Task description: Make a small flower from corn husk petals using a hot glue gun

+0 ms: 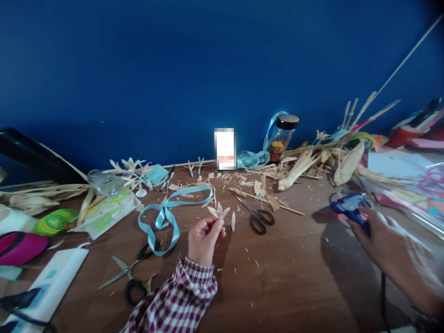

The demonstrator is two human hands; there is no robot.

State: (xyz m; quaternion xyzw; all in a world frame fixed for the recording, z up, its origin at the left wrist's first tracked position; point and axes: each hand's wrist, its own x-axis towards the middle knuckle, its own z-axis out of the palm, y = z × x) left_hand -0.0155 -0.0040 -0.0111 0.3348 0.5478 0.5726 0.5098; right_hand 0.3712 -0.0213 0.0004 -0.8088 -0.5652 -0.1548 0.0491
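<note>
My left hand (204, 238) is near the middle of the table, pinching a small pale corn husk flower (219, 211) between thumb and fingers, its pointed petals spread upward. Just right of those fingertips a loose husk petal (233, 221) lies on the wood. On the right side, my right hand (391, 252) is wrapped round a dark blue hot glue gun (352, 207), whose nozzle end points left. The hand is slightly blurred, and its finger positions are partly hidden. A black cord (383, 296) hangs below it.
Black-handled scissors (262, 219) lie beyond my left hand, and a larger open pair (128, 270) sits left of my sleeve. Light blue ribbon (175, 233) loops nearby. A lidded jar (281, 138) and dried husks (300, 169) line the wall. A white power strip (52, 282) is at lower left.
</note>
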